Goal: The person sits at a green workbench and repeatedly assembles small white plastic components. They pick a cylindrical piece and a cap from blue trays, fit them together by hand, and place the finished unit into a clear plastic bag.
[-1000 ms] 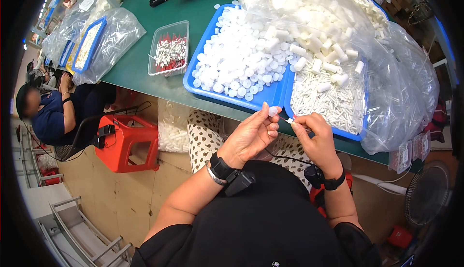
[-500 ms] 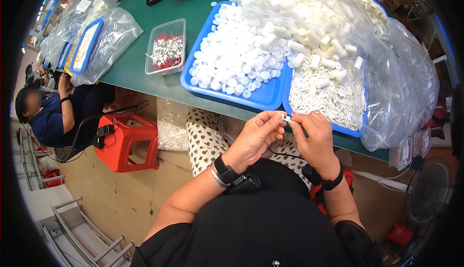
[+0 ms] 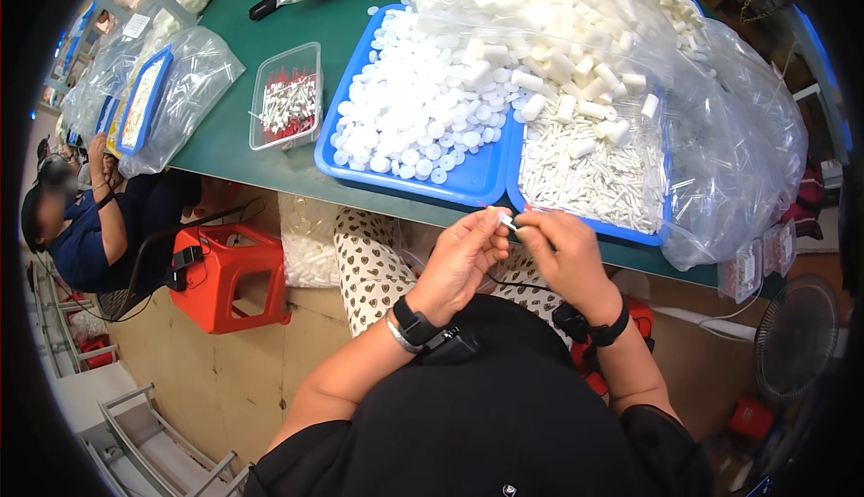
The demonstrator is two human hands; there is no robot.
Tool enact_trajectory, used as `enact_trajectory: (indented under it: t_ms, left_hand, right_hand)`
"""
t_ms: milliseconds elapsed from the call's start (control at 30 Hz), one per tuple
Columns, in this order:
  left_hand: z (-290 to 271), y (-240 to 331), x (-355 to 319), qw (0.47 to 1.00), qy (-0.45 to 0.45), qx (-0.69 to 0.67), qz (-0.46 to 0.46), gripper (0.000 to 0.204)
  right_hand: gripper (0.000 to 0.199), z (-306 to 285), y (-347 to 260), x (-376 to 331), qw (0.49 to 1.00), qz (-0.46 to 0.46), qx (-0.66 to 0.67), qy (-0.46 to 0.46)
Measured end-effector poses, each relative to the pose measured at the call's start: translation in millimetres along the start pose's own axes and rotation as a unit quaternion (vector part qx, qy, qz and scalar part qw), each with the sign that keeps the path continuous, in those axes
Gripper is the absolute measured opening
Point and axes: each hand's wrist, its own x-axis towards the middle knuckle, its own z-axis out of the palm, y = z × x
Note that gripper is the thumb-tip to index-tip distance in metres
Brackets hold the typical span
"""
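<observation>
Just past the table's front edge, my left hand point(image 3: 463, 252) pinches a small white stick-like part point(image 3: 506, 221) between thumb and fingertips. A thin pinkish-red tip pokes out beyond my left fingers. The thumb and fingertips of my right hand point(image 3: 569, 259) are closed at the part's other end; whether they grip it or a second small piece is too small to tell. Behind my left hand lies a blue tray point(image 3: 414, 188) heaped with white round discs point(image 3: 423, 101). Nearest my right hand is another blue tray point(image 3: 589, 224), holding thin white sticks point(image 3: 585, 169) and thicker cream cylinders point(image 3: 594, 92).
A clear plastic box point(image 3: 286, 97) of red-and-white sticks stands left on the green table point(image 3: 238, 151). Large clear bags point(image 3: 729, 155) bulge at the right. A red stool point(image 3: 225, 277) and a seated person point(image 3: 81, 232) are at the left; a fan point(image 3: 796, 335) stands at the right.
The whole view has shifted slightly. Both hands stay together at the small white part, and a pinkish-red tip now shows beyond my left fingers.
</observation>
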Motion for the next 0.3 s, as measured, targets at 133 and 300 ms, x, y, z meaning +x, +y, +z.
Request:
enact_trajectory:
  t_ms: [133,300]
  left_hand:
    - [3.8,9.6,-3.1,0.999,0.018,0.027,0.038,0.029]
    - [5.9,11.6,-5.9,0.999,0.015,0.039,0.022,0.033]
  right_hand:
    - [0.018,-36.0,31.7,6.7,0.979,-0.026,-0.204,0.017]
    - [0.025,-47.2,53.2,10.8,0.950,-0.038,-0.303,-0.064]
